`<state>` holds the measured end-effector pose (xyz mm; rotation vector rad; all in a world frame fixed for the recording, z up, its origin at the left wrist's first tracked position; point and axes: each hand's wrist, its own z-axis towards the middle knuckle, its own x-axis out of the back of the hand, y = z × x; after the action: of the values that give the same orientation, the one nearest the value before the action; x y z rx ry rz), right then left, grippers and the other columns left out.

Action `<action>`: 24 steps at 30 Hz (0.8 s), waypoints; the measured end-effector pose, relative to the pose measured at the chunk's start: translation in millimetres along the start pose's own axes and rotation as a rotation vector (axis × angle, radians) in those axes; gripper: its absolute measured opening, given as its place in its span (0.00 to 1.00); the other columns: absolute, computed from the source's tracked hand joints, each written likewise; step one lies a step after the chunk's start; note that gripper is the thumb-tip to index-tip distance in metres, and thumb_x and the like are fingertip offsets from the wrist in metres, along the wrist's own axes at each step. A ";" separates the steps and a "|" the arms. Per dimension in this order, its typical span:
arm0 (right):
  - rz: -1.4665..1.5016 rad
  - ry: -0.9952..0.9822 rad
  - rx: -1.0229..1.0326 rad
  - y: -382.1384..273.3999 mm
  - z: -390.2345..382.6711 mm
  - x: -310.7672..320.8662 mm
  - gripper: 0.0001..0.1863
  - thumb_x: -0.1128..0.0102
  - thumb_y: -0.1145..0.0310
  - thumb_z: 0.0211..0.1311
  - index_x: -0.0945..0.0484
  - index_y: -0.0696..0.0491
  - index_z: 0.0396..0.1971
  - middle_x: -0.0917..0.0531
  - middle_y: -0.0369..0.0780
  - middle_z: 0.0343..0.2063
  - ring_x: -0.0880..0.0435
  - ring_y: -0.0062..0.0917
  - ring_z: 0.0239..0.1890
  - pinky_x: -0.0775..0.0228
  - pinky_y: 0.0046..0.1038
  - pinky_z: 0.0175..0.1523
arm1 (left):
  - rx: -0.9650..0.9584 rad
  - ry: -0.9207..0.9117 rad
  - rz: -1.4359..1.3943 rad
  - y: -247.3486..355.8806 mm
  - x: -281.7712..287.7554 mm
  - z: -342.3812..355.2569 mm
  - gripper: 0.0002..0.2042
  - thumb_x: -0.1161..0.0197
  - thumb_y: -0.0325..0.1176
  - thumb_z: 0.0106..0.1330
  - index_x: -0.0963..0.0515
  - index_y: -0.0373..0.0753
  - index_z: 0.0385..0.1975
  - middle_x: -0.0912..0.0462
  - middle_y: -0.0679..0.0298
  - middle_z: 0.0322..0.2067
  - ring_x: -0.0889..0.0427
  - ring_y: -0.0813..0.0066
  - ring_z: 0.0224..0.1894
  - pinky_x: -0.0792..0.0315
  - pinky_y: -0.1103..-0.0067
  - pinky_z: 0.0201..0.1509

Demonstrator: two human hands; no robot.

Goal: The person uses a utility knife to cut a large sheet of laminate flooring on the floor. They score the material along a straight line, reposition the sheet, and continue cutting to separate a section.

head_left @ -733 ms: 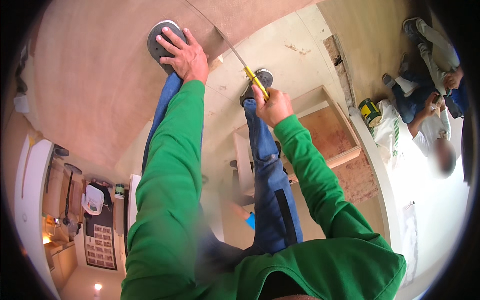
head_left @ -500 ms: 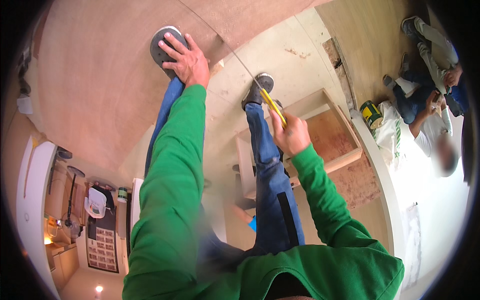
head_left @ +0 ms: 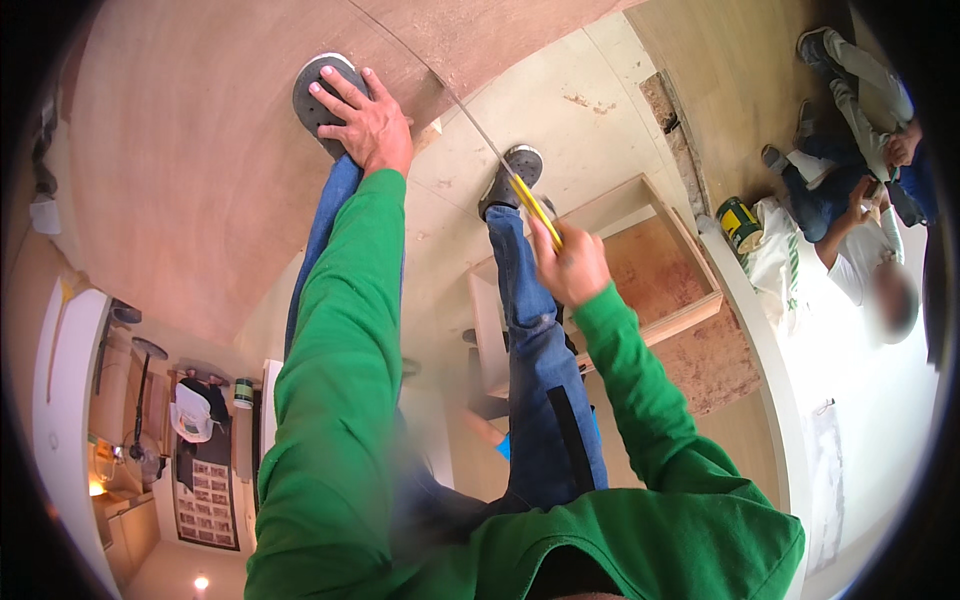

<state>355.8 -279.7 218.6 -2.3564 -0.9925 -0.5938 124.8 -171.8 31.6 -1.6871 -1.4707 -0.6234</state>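
My right hand (head_left: pixel 573 262) is closed around the yellow handle of a handsaw (head_left: pixel 534 208). Its thin blade, seen nearly edge-on, runs up and to the left to the edge of a large plywood sheet (head_left: pixel 210 190). A narrow dark line continues from there across the sheet. My left hand (head_left: pixel 368 122) is open with fingers spread, over the grey shoe (head_left: pixel 325 85) on my left foot, which is on the plywood. Whether the palm presses the shoe or the board is hidden. My right shoe (head_left: pixel 522 162) is on the pale floor beside the saw.
An open wooden frame or box (head_left: pixel 690 318) stands beside my right leg. Farther right are a dark paint can (head_left: pixel 740 226), a white plastic bag (head_left: pixel 775 265) and other people (head_left: pixel 850 215). A standing fan (head_left: pixel 143 455) and a white bag (head_left: pixel 193 412) are at the lower left.
The view has shifted a little. My right hand and the saw handle sit slightly farther left; both hands keep the same hold and posture.
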 end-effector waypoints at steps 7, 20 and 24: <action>-0.034 -0.086 -0.086 -18.5 48.9 -16.8 0.33 0.37 0.43 0.75 0.15 0.61 0.24 0.19 0.58 0.17 0.14 0.59 0.25 0.22 0.52 0.34 | 0.001 -0.022 0.013 0.9 -2.6 2.3 0.48 0.21 0.55 0.62 0.38 0.49 0.81 0.63 0.26 0.81 0.61 0.16 0.81 0.30 0.29 0.60; -0.009 -0.020 -0.042 1.8 -7.1 10.2 0.30 0.33 0.47 0.73 0.16 0.61 0.23 0.20 0.59 0.16 0.16 0.60 0.22 0.24 0.52 0.29 | -0.009 -0.007 0.000 -0.4 3.5 2.3 0.48 0.21 0.55 0.62 0.37 0.47 0.81 0.63 0.25 0.81 0.60 0.16 0.81 0.30 0.27 0.61; -0.023 0.008 0.011 -26.7 94.4 -54.7 0.34 0.37 0.41 0.74 0.14 0.61 0.25 0.16 0.59 0.21 0.13 0.59 0.28 0.19 0.53 0.38 | -0.006 0.018 0.031 -0.5 -4.7 3.2 0.48 0.21 0.55 0.63 0.38 0.46 0.81 0.64 0.25 0.80 0.62 0.14 0.81 0.32 0.26 0.63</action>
<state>319.3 -235.3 122.2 -2.3340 -1.0182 -0.6037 123.0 -171.9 26.2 -1.7017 -1.4291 -0.6256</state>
